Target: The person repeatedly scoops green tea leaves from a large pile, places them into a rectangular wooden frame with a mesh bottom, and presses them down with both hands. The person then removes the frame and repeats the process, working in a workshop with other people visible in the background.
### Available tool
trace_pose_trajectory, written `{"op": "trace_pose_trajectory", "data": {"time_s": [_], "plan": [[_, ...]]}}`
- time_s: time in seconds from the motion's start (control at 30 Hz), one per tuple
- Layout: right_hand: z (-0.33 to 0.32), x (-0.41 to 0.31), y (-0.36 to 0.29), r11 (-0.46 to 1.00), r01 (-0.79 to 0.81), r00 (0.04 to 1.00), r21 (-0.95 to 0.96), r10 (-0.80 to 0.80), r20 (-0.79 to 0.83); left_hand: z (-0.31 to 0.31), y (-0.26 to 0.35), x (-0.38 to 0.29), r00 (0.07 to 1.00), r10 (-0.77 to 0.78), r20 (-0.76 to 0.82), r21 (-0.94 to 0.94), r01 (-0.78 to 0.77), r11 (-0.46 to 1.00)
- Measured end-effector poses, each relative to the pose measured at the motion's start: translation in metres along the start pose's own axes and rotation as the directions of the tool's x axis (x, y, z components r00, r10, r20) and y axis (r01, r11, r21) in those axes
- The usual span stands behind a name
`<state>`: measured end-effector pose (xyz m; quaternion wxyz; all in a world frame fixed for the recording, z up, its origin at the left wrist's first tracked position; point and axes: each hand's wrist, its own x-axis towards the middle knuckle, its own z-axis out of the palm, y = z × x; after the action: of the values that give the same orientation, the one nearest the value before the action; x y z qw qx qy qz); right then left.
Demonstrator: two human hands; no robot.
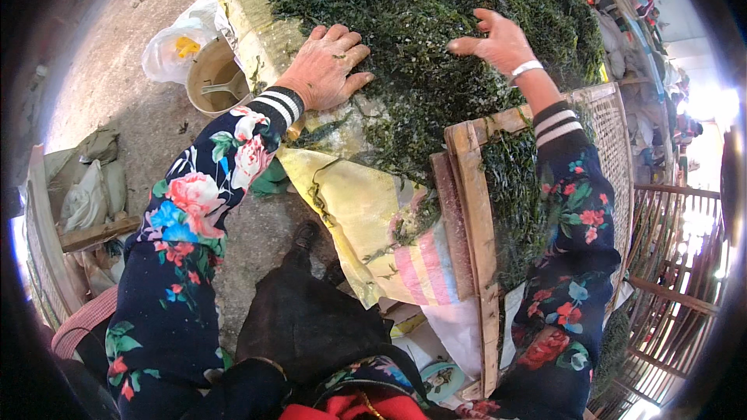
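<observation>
A heap of dark green, stringy leaves that look like seaweed (408, 6) covers the work surface, with white grains scattered through its middle. Palm down, my left hand (330, 67) rests at the heap's left edge, thumb apart from the fingers and nothing held. My right hand (502, 44) is over the heap on the right, thumb and forefinger spread, the other fingers partly hidden, nothing visible between them. Below the hands, a yellowish woven plastic sheet (344, 198) hangs over the near edge. A wood-framed tray (475, 210) leans beside it, more dark leaves within, partly hidden by my right sleeve.
On the floor at left stand a bucket (213, 79) with a pale handled tool inside and a clear plastic bag (169, 52). Slatted wooden racks (671, 291) rise at right. A light blue basin (442, 382) sits low near my body. Sacks (87, 198) lie at far left.
</observation>
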<state>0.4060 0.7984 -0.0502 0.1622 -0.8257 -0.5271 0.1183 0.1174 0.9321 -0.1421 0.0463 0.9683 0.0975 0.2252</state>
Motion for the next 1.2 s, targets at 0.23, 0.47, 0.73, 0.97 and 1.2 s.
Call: {"op": "trace_pose_trajectory", "data": {"time_s": [0.23,0.47,0.73,0.97,1.2], "plan": [[0.02,0.007,-0.005,0.922,0.056,0.998,-0.384,-0.068,-0.017,0.002,-0.002,0.004,1.0,0.014,-0.008,0.0,-0.014,1.0],[-0.012,0.022,0.032,0.982,-0.029,0.982,0.189,0.064,-0.179,0.006,-0.002,0.005,1.0,0.006,0.003,0.007,-0.006,1.0],[0.018,-0.008,0.007,0.935,-0.079,0.995,-0.344,0.097,0.034,0.008,-0.003,0.009,1.0,0.009,-0.009,-0.005,-0.009,1.0],[0.003,0.003,0.02,0.954,-0.267,0.951,0.134,0.283,-0.123,0.011,-0.005,0.011,0.998,0.031,-0.046,0.017,-0.03,0.999],[-0.041,-0.013,-0.002,0.612,-0.252,0.924,0.75,0.383,-0.002,0.003,0.0,0.016,0.996,-0.038,0.086,-0.037,0.041,0.998]]}}
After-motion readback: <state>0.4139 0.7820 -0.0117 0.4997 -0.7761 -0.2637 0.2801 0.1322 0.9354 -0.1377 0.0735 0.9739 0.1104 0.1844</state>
